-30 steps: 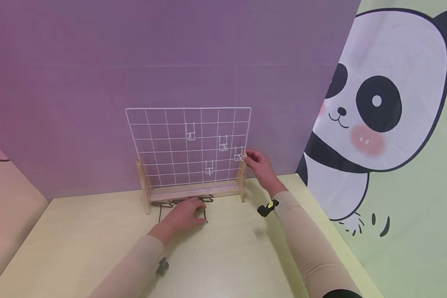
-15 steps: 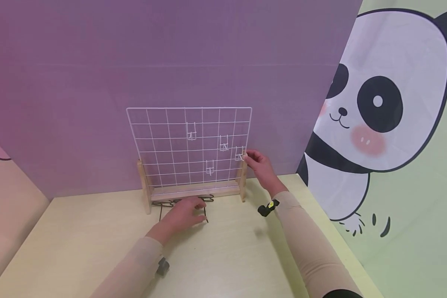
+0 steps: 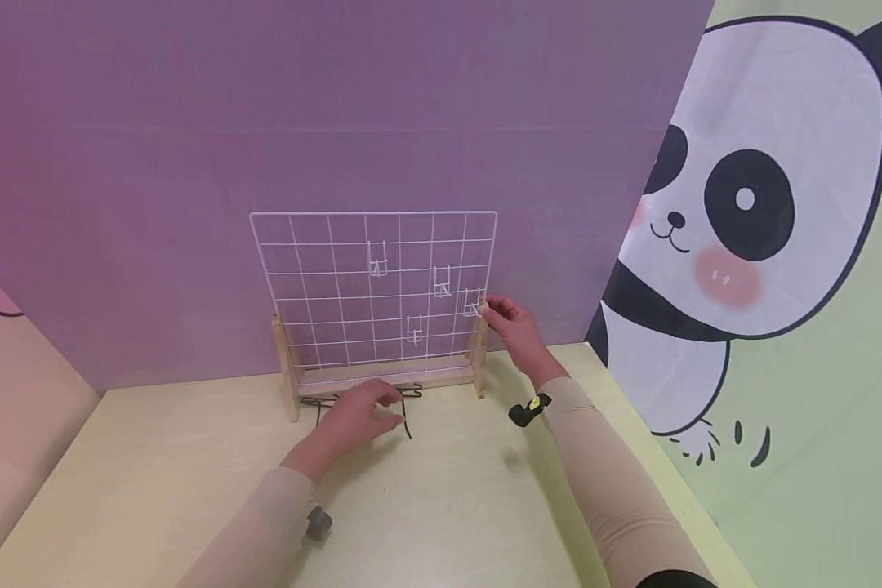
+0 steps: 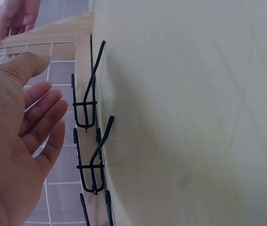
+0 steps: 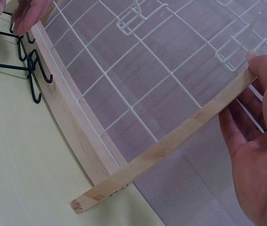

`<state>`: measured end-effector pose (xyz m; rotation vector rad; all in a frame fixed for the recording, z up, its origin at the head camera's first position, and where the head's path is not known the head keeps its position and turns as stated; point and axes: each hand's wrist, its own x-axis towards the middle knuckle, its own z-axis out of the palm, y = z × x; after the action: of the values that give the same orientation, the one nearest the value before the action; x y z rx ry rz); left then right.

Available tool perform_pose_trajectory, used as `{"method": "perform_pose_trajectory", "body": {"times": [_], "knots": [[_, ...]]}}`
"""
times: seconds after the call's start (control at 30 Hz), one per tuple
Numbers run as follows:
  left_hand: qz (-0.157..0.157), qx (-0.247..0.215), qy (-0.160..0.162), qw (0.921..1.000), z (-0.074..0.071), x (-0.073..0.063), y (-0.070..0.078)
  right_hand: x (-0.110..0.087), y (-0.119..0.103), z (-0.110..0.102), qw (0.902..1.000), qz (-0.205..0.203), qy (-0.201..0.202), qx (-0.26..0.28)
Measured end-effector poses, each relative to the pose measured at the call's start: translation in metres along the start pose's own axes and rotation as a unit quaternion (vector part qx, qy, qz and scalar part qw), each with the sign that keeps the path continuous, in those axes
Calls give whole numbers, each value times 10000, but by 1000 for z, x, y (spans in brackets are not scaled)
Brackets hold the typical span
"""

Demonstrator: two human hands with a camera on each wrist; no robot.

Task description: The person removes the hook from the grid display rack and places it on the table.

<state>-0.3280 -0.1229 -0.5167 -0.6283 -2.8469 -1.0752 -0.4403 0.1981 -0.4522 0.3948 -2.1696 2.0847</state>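
A white wire grid panel (image 3: 373, 213) stands in a wooden base with two uprights near the back of the table. My right hand (image 3: 520, 335) holds the top of the right wooden upright (image 5: 157, 155), thumb at its end and fingers behind it. Several white hooks (image 3: 378, 268) hang on the grid. Black wire hooks (image 4: 91, 166) lie in a row along the front of the base. Just above them is my left hand (image 3: 353, 420), fingers loosely bent, holding nothing. It partly hides the hooks in the head view.
The pale table (image 3: 441, 523) extends in front of the stand. Close behind the grid rises a purple wall (image 3: 191, 163). A panda picture (image 3: 816, 220) covers the right wall, and a pinkish wall (image 3: 15, 392) bounds the left.
My left hand has shifted slightly left and away from the rightmost black hook, so more of it shows. My right hand keeps its hold on the upright.
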Motion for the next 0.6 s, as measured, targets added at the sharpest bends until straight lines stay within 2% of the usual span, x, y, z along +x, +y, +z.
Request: {"method": "perform_pose_trajectory", "body": {"times": [0.17, 0.33, 0.6], "knots": [[116, -68, 210, 9997, -8, -2, 3, 2, 2, -1, 9999, -80, -59, 46], [275, -65, 690, 9972, -17, 0, 9, 3, 3, -2, 9998, -134, -120, 70], [-68, -503, 1516, 9871, -31, 3, 21, 2, 3, -2, 9999, -79, -104, 60]]}}
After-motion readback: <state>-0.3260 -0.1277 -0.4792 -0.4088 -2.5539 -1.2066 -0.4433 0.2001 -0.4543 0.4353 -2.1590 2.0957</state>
